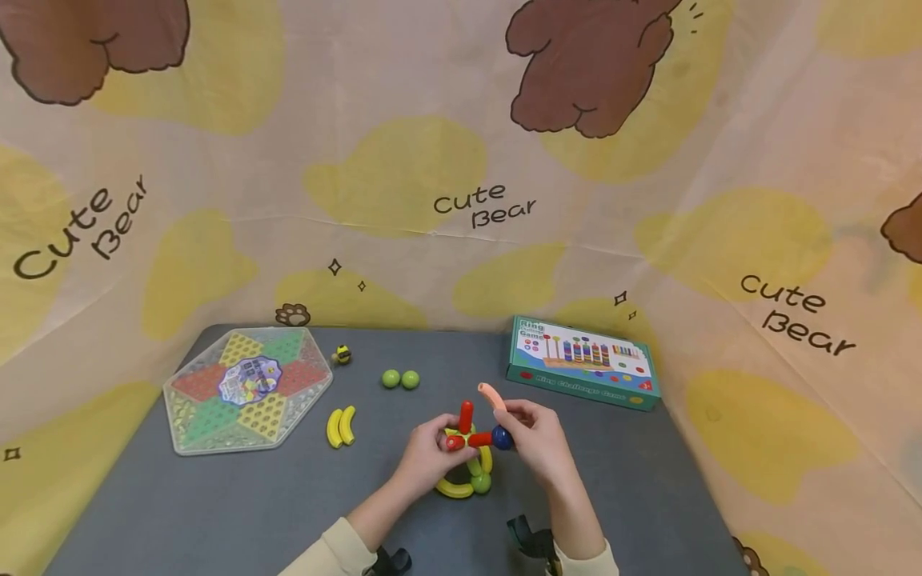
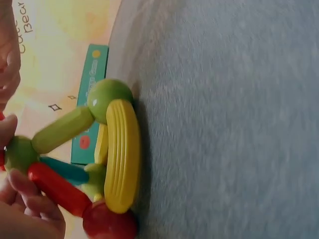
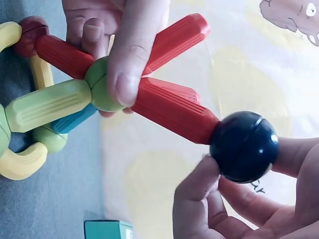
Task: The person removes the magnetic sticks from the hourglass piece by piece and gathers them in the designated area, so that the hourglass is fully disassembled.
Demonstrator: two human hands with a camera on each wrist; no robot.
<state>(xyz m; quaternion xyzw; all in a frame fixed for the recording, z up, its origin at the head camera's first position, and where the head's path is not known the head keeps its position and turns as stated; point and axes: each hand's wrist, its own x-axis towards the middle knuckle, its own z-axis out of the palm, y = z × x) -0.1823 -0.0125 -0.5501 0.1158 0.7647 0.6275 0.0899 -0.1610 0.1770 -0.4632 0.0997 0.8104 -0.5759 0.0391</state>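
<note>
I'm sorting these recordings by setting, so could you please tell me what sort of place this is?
Perhaps a play area: there's a "Cute Bear" backdrop, a Ring Challenge Game box on a grey table, and a ball-and-rod toy.

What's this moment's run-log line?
left hand: pinches green ball; right hand: holds navy ball, curved peach rod; navy ball: touches red rod
</note>
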